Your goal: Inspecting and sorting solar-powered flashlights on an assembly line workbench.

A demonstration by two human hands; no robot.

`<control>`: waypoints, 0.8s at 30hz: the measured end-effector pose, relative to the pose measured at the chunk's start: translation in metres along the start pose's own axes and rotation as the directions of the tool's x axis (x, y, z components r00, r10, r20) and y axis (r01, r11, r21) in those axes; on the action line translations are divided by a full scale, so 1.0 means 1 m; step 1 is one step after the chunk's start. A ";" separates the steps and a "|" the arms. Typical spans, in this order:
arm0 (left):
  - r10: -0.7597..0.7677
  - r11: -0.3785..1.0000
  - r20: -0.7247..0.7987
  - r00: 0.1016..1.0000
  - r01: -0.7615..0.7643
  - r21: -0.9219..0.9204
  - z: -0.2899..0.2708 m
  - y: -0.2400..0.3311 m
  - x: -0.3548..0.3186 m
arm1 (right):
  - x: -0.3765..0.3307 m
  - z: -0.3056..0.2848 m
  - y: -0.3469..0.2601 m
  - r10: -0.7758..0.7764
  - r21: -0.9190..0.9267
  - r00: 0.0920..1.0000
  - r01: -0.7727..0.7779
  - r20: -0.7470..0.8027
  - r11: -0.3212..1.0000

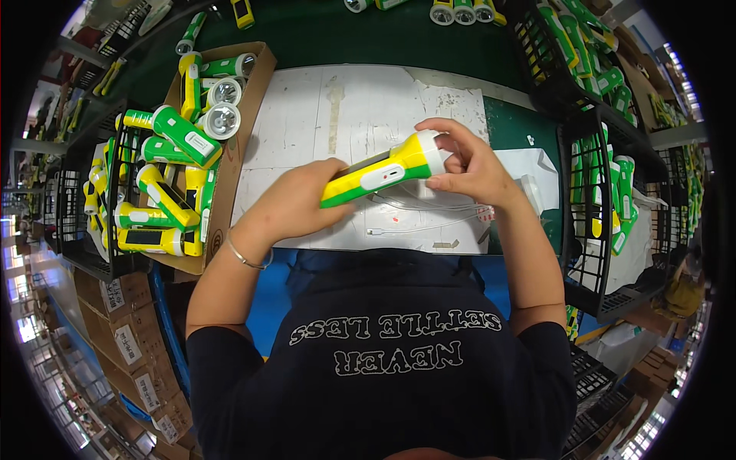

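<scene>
A yellow, green and white flashlight (383, 172) lies slanted above the white work mat (307, 115). My left hand (295, 203) grips its green handle end. My right hand (468, 165) wraps its fingers around the white head end. A thin white cable (418, 222) lies on the mat just under the flashlight.
An open cardboard box (234, 153) of several green and yellow flashlights stands at my left, with a black wire crate (92, 253) beyond it. Black wire crates (590, 199) with more flashlights stand at the right. Cartons (130, 337) are stacked low on the left. More flashlights (460, 11) line the far edge.
</scene>
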State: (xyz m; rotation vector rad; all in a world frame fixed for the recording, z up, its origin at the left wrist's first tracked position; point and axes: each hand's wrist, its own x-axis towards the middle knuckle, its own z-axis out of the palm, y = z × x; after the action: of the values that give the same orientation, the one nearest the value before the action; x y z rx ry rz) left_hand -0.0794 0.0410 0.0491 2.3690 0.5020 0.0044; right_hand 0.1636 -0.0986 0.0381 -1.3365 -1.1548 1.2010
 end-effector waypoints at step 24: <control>-0.196 0.917 -0.230 0.953 0.095 -0.388 0.061 0.008 0.040 | 0.006 0.016 0.027 0.141 -0.061 0.961 -0.159 -0.237 0.985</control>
State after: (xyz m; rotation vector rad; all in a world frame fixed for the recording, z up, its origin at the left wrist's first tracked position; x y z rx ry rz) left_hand -0.0312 0.0105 0.0037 1.9588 0.7376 0.3253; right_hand 0.1496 -0.0940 0.0101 -1.6028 -0.9560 1.0802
